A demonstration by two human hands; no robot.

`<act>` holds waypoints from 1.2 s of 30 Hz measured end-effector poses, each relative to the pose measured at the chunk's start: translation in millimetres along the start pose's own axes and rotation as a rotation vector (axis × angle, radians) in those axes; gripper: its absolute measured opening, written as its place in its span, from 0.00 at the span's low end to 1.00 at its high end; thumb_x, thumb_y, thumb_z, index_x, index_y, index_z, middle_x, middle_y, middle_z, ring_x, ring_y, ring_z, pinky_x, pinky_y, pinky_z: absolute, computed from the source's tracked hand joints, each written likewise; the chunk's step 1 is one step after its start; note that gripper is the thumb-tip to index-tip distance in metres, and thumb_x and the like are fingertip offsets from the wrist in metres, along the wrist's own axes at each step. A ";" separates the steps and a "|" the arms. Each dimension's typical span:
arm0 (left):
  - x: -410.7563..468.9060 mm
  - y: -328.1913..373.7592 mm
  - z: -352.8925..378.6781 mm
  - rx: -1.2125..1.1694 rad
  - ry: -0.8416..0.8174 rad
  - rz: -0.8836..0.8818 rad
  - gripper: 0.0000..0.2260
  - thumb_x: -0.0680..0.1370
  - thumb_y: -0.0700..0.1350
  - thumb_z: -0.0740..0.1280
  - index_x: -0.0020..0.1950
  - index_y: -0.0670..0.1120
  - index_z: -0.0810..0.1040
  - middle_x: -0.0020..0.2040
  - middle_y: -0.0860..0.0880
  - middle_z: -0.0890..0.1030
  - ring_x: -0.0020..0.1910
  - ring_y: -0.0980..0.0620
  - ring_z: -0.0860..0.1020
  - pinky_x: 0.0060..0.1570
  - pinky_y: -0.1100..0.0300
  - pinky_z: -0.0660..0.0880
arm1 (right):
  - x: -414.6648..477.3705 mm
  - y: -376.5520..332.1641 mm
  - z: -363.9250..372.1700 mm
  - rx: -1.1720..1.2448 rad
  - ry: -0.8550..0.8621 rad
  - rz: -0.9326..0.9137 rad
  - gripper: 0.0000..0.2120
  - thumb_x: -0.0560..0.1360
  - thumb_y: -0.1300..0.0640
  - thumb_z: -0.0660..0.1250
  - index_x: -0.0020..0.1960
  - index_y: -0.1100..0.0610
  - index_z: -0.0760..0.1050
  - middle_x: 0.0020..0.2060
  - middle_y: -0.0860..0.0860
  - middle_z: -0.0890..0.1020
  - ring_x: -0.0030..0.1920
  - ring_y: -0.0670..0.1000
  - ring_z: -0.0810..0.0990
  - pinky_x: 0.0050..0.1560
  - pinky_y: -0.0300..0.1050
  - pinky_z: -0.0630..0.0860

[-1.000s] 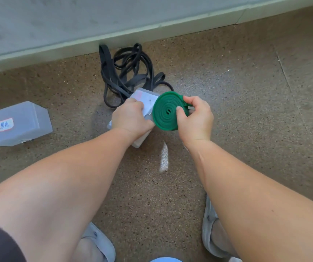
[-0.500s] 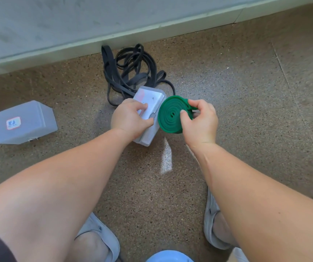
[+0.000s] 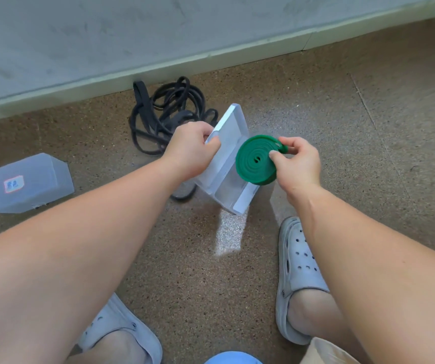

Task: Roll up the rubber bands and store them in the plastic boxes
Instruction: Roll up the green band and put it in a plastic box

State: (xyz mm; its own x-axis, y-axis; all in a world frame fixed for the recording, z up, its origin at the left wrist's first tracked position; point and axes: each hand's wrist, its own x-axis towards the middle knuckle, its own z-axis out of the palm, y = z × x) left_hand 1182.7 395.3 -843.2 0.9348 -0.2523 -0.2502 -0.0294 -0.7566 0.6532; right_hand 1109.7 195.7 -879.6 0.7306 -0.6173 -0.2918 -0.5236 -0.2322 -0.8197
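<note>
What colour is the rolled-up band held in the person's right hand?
Green: the rolled band shows clearly in the head view.

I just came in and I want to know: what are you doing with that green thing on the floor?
A person is packing stretchy bands away. The right hand pinches a green band rolled into a tight coil, and the left hand holds a clear plastic box open beside it. The coil is not inside yet. A tangle of black bands waits on the floor behind, and a second closed box sits off to the left.
</note>
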 end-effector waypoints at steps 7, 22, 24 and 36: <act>-11.3 -18.0 47.1 -0.204 -0.090 -0.228 0.10 0.81 0.46 0.64 0.52 0.43 0.83 0.50 0.44 0.83 0.50 0.43 0.80 0.50 0.48 0.76 | 3.6 40.6 -12.9 -0.181 -0.039 0.126 0.13 0.72 0.59 0.72 0.57 0.50 0.81 0.53 0.51 0.84 0.52 0.53 0.83 0.59 0.53 0.80; -30.7 -37.5 97.7 0.589 -0.410 0.260 0.26 0.75 0.54 0.69 0.71 0.47 0.70 0.62 0.44 0.75 0.61 0.40 0.74 0.56 0.45 0.76 | 8.8 64.8 11.8 -0.471 -0.138 0.052 0.14 0.75 0.51 0.71 0.58 0.42 0.74 0.50 0.49 0.83 0.51 0.54 0.81 0.54 0.49 0.78; -35.7 -45.1 108.7 0.631 -0.478 0.283 0.35 0.74 0.55 0.70 0.77 0.46 0.63 0.70 0.45 0.70 0.64 0.40 0.72 0.61 0.44 0.74 | 10.1 69.3 17.2 -0.495 -0.199 0.051 0.12 0.74 0.49 0.71 0.56 0.42 0.73 0.48 0.48 0.84 0.51 0.55 0.81 0.54 0.50 0.78; -35.9 -55.1 119.8 0.739 -0.376 0.304 0.40 0.72 0.63 0.72 0.78 0.46 0.63 0.75 0.47 0.68 0.65 0.42 0.72 0.59 0.45 0.73 | 20.2 76.8 24.9 -0.809 -0.270 -0.178 0.15 0.76 0.49 0.72 0.62 0.48 0.81 0.58 0.54 0.73 0.61 0.60 0.73 0.62 0.53 0.72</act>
State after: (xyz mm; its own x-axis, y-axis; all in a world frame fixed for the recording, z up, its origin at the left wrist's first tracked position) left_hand 1108.4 373.8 -955.8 0.6747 -0.5893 -0.4444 -0.6008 -0.7882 0.1331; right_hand 1095.2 184.1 -960.7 0.8565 -0.3457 -0.3832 -0.4675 -0.8344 -0.2919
